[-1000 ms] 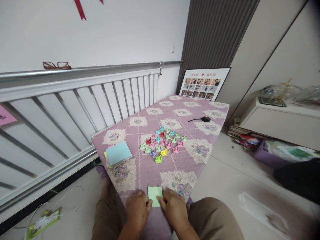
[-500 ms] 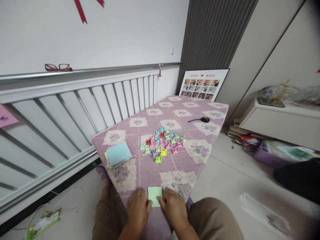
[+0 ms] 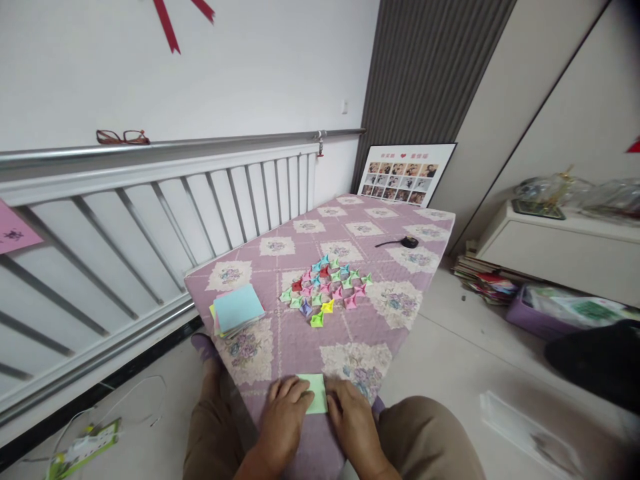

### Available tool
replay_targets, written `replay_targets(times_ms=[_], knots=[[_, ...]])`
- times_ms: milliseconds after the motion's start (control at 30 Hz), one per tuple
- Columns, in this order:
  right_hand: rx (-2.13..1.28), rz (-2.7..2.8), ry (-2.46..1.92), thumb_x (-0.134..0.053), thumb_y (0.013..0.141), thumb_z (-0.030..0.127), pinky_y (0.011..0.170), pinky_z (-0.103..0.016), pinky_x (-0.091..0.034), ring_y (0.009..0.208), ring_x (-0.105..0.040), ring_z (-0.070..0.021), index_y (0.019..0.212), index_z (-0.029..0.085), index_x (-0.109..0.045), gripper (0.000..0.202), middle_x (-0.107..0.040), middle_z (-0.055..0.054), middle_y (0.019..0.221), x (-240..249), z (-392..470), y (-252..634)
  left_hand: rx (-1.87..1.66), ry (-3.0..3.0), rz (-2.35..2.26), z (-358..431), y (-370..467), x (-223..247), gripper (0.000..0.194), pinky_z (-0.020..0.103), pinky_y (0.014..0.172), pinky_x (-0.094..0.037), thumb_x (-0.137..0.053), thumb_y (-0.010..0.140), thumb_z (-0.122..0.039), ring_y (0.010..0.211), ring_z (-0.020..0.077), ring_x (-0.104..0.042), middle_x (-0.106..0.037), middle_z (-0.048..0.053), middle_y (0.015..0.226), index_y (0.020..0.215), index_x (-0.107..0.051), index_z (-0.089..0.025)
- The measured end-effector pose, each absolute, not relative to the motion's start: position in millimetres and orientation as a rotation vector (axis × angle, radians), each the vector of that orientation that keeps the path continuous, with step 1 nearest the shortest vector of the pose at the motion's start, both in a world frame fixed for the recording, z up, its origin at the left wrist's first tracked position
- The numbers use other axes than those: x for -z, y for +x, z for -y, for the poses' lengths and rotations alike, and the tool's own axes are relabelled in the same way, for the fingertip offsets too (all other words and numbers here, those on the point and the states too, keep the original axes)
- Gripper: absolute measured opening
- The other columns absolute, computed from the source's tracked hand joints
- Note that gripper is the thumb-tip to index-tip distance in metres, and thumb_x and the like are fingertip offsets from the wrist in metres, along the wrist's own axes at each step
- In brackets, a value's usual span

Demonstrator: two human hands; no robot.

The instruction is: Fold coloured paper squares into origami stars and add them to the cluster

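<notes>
A light green paper square (image 3: 318, 395) lies on the near end of the table, between my hands. My left hand (image 3: 286, 415) covers its left edge, thumb and forefinger closed on the paper. At the right edge, my right hand (image 3: 352, 416) has its curled fingers and thumb against the paper; its fingertips are slightly blurred. Farther up the table stand several small folded paper shapes in rows, among them a bright green one (image 3: 317, 320), a yellow one (image 3: 327, 307) and a purple one (image 3: 305, 307). A stack of coloured paper sheets (image 3: 239, 309), light blue on top, lies to the left.
The table (image 3: 295, 340) has a purple flowered cloth. A black round object with a strap (image 3: 410, 243) lies toward its far right. A white radiator (image 3: 210, 213) runs along the left, with glasses (image 3: 123, 137) on the pipe above. A photo board (image 3: 406, 175) leans at the far end.
My left hand has shifted right and farther over the paper's left side. My right thumb has moved from the paper's face to its right edge. The folded shapes stay in place.
</notes>
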State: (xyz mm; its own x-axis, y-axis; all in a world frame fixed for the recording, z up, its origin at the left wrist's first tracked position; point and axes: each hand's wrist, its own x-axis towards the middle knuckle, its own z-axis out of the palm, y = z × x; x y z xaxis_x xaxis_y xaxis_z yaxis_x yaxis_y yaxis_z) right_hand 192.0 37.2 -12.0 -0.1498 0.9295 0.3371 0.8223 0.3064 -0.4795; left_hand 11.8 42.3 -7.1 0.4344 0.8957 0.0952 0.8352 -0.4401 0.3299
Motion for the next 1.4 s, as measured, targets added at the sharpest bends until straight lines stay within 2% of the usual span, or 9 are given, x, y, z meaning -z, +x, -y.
replay_targets(times_ms=[167, 433, 700, 767, 833, 1000, 1200, 1333, 1400], knots=[[-0.090, 2.133, -1.346, -0.056, 0.084, 0.016, 0.088, -0.036, -0.041, 0.098, -0.061, -0.0206, 0.110, 0.028, -0.061, 0.029, -0.068, 0.000, 0.105, 15, -16, 183, -0.361, 2.407, -1.498, -42, 12, 4, 0.037, 0.041, 0.107, -0.026, -0.049, 0.093, -0.023, 0.124, 0.0212, -0.042, -0.056, -0.001, 0.132, 0.127, -0.056, -0.036], [0.100, 2.253, -1.314, -0.060, 0.084, 0.019, 0.090, -0.034, -0.035, 0.103, -0.059, -0.0187, 0.112, 0.029, -0.062, 0.029, -0.069, 0.003, 0.111, 21, -12, 194, -0.343, 2.315, -1.646, -40, -1, 4, 0.036, 0.045, 0.106, -0.028, -0.050, 0.093, -0.024, 0.127, 0.0234, -0.040, -0.051, -0.003, 0.138, 0.124, -0.057, -0.042], [-0.085, 2.231, -1.419, -0.060, 0.082, 0.015, 0.089, -0.036, -0.036, 0.105, -0.059, -0.0209, 0.109, 0.031, -0.065, 0.031, -0.069, 0.002, 0.112, 15, -13, 195, -0.393, 2.528, -1.733, -34, 7, 17, 0.029, 0.047, 0.102, -0.034, -0.051, 0.093, -0.016, 0.124, 0.0251, -0.044, -0.052, 0.000, 0.136, 0.112, -0.064, -0.031], [-0.143, 2.230, -1.459, -0.059, 0.082, 0.013, 0.089, -0.037, -0.038, 0.105, -0.059, -0.0221, 0.108, 0.032, -0.065, 0.033, -0.069, 0.002, 0.112, 12, -12, 192, -0.437, 2.614, -1.646, -28, 16, 24, 0.027, 0.044, 0.102, -0.037, -0.052, 0.092, -0.015, 0.118, 0.0226, -0.049, -0.059, -0.001, 0.128, 0.112, -0.064, -0.029], [-0.169, 2.219, -1.477, -0.059, 0.081, 0.012, 0.090, -0.038, -0.039, 0.105, -0.059, -0.0226, 0.109, 0.032, -0.066, 0.035, -0.069, 0.001, 0.112, 12, -12, 192, -0.446, 2.651, -1.593, -21, 22, 31, 0.029, 0.042, 0.101, -0.038, -0.052, 0.092, -0.014, 0.111, 0.0205, -0.053, -0.063, -0.001, 0.120, 0.115, -0.062, -0.028], [-0.151, 2.196, -1.423, -0.057, 0.082, 0.012, 0.091, -0.041, -0.042, 0.106, -0.059, -0.0234, 0.110, 0.031, -0.065, 0.034, -0.069, 0.000, 0.113, 20, -11, 196, -0.410, 2.622, -1.699, -6, 13, 39, 0.038, 0.041, 0.099, -0.040, -0.049, 0.089, -0.010, 0.115, 0.0223, -0.052, -0.061, -0.001, 0.126, 0.119, -0.061, -0.029], [-0.214, 2.072, -1.368, -0.050, 0.087, 0.013, 0.091, -0.038, -0.045, 0.102, -0.061, -0.0218, 0.100, 0.024, -0.067, 0.024, -0.068, -0.006, 0.106, 22, -15, 205, -0.426, 2.618, -1.763, 2, 1, 50, 0.042, 0.039, 0.098, -0.041, -0.049, 0.085, -0.010, 0.119, 0.0233, -0.050, -0.059, -0.001, 0.129, 0.121, -0.061, -0.027], [-0.398, 1.965, -1.478, -0.048, 0.087, 0.019, 0.081, -0.036, -0.048, 0.087, -0.062, -0.0217, 0.089, 0.022, -0.067, 0.020, -0.069, -0.006, 0.091, 7, -27, 202, -0.449, 2.609, -1.794, 4, 2, 56, 0.046, 0.039, 0.099, -0.040, -0.048, 0.082, -0.008, 0.120, 0.0232, -0.049, -0.059, -0.001, 0.130, 0.121, -0.062, -0.027], [-0.508, 1.890, -1.555, -0.048, 0.085, 0.022, 0.077, -0.035, -0.048, 0.082, -0.062, -0.0218, 0.092, 0.021, -0.067, 0.020, -0.068, -0.005, 0.084, -2, -37, 199, -0.465, 2.612, -1.799, 4, 2, 57, 0.047, 0.038, 0.100, -0.040, -0.048, 0.081, -0.007, 0.120, 0.0231, -0.049, -0.059, -0.001, 0.130, 0.121, -0.061, -0.028]])
